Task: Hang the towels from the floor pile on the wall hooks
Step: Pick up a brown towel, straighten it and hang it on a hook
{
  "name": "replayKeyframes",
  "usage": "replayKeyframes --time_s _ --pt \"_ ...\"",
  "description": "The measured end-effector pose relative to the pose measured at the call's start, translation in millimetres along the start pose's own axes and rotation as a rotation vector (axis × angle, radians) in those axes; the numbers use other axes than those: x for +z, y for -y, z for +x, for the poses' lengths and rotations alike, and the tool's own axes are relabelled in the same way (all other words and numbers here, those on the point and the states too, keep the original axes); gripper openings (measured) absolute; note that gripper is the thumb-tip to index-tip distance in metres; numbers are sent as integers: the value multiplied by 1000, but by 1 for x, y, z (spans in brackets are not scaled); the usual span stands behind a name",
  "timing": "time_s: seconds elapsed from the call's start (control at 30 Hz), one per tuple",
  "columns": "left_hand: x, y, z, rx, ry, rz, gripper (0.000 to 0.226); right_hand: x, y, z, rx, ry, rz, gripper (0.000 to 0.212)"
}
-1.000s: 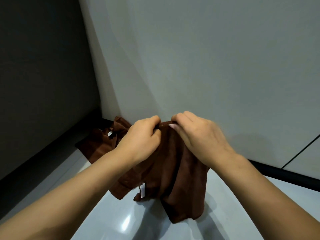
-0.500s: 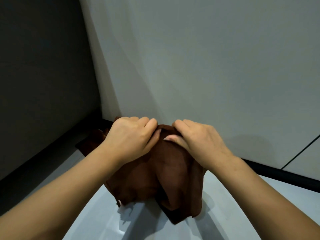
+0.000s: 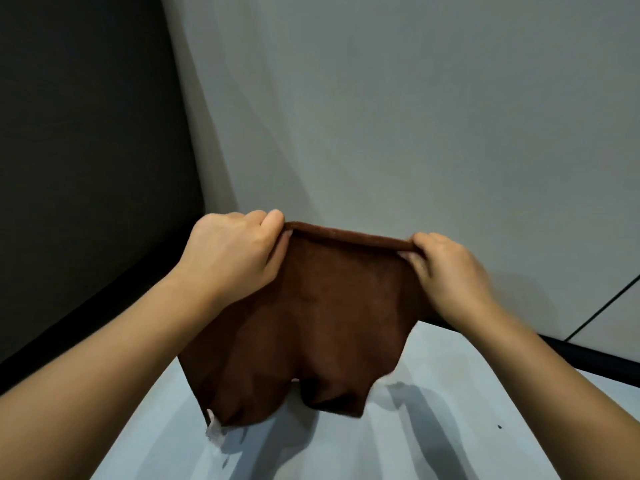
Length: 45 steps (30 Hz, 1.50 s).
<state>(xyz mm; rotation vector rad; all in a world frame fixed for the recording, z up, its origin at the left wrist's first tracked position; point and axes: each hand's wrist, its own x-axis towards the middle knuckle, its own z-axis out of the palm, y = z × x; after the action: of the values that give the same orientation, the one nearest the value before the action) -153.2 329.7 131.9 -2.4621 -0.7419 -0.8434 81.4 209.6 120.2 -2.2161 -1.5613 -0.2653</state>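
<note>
A brown towel hangs spread between my hands above the pale floor, its top edge stretched level. My left hand grips the top left corner and my right hand pinches the top right corner. A small white tag shows at the towel's lower left edge. The floor pile is hidden behind the held towel. No wall hooks are in view.
A grey-white wall stands straight ahead with a black skirting strip at its base. A dark wall closes off the left side. The glossy pale floor lies below.
My hands have drawn apart along the towel's top edge and risen slightly, opening the bunched towel flat. The pile behind it has passed out of sight.
</note>
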Motion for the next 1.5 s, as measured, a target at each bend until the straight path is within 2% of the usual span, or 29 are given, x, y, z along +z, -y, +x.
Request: replayKeyframes --time_s 0.37,0.53,0.67,0.77,0.9,1.17,1.33,1.43,1.5 --pt "-4 19 2 -46 -127 27 47 -28 -6 13 -19 -356 240 15" --pt "-11 22 8 -94 -236 -7 47 -48 6 20 40 -558 461 17" --pt "-12 24 7 -154 -253 -5 55 -48 3 18 51 -626 474 22" --pt "-5 26 0 -151 -226 21 57 -38 -1 12 -12 -612 382 23" --pt "0 30 -7 -146 -198 48 56 -30 -8 4 -120 -514 210 26" --pt "6 25 -8 -102 -190 57 49 -21 -18 5 -126 -320 -60 26" --pt "9 21 -5 -81 -170 41 50 -24 -21 2 -220 -455 -227 16" --pt "9 18 -2 -37 -179 53 49 -27 -20 1 -212 -436 -246 11" --pt "7 18 1 19 -191 75 49 -27 -17 -1 -171 -361 -244 10"
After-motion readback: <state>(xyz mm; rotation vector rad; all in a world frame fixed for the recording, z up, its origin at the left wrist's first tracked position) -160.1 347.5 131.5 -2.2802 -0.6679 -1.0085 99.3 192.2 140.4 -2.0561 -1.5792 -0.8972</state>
